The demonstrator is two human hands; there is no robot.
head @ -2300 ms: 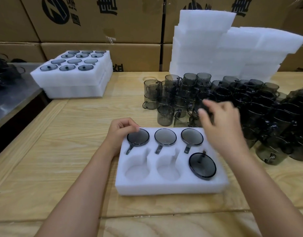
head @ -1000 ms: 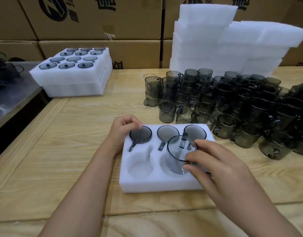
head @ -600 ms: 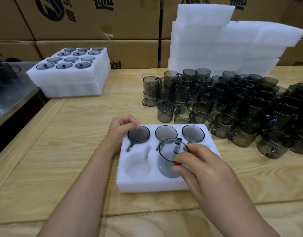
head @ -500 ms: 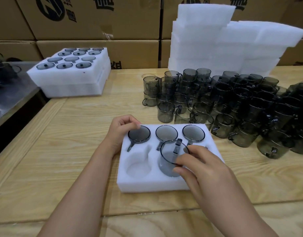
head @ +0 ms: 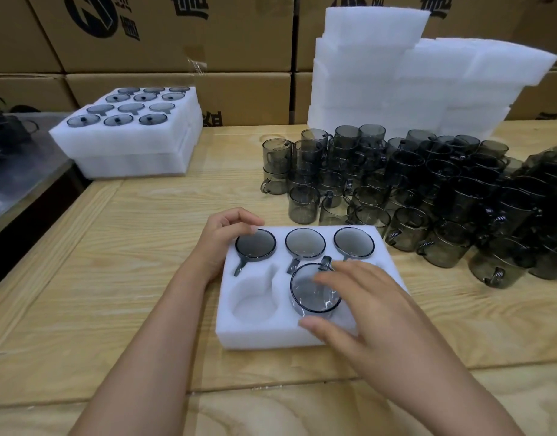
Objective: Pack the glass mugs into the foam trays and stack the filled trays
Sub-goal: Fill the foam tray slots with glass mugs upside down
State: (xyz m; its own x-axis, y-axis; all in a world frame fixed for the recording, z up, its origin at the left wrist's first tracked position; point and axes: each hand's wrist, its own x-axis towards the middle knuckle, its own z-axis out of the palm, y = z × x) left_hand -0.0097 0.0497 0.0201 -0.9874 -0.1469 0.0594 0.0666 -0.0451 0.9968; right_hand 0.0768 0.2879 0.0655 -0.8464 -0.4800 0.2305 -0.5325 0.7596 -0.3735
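Mug [head: 311, 298] under spread right fingers [head: 345, 280]

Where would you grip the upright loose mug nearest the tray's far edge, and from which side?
Take the mug by its top rim, from above and the left: it stands upright with its left side free, while other mugs crowd its right.

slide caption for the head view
Right hand presses a glass mug into the foam tray; left hand holds its far corner.
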